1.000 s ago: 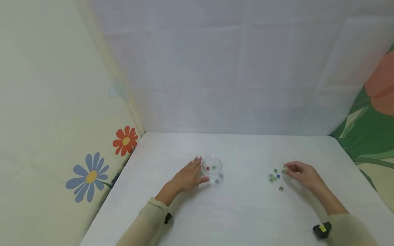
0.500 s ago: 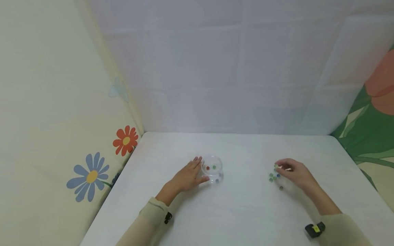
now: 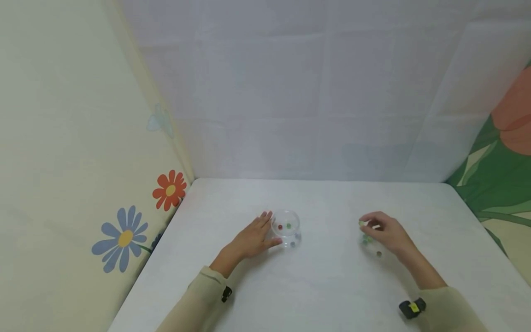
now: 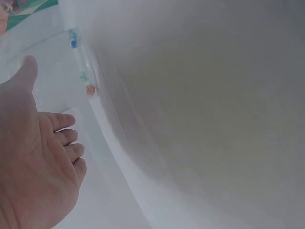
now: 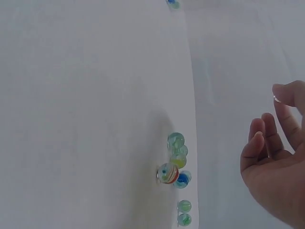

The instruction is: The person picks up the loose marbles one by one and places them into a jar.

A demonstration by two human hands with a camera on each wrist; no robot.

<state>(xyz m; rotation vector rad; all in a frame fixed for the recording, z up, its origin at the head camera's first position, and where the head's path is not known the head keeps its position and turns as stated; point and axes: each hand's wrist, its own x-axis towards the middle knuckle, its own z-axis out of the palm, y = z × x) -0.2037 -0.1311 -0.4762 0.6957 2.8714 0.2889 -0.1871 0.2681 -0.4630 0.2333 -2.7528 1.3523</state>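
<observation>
My left hand (image 3: 250, 237) lies with straight fingers along the left side of a clear round container (image 3: 286, 238), its thumb at the near side. Inside the container are a red marble (image 3: 280, 227), a green marble (image 3: 288, 226) and a blue one (image 4: 74, 44). Between thumb and index finger, my right hand (image 3: 386, 230) pinches a pale green marble (image 3: 361, 222), raised above the table. In the right wrist view the fingers mostly hide that marble. Below the right hand lie several loose marbles, among them a red-striped marble (image 5: 168, 173) and a clear green marble (image 5: 176, 140).
A dark marble (image 3: 379, 254) sits apart, on the near side of the others. The white table (image 3: 327, 286) ends at a white cloth backdrop (image 3: 265, 92). Flower-patterned cloth (image 3: 62, 138) hangs at both sides.
My right hand has moved left with the pale green marble, passing over the loose marbles. The left hand and the container have stayed in place.
</observation>
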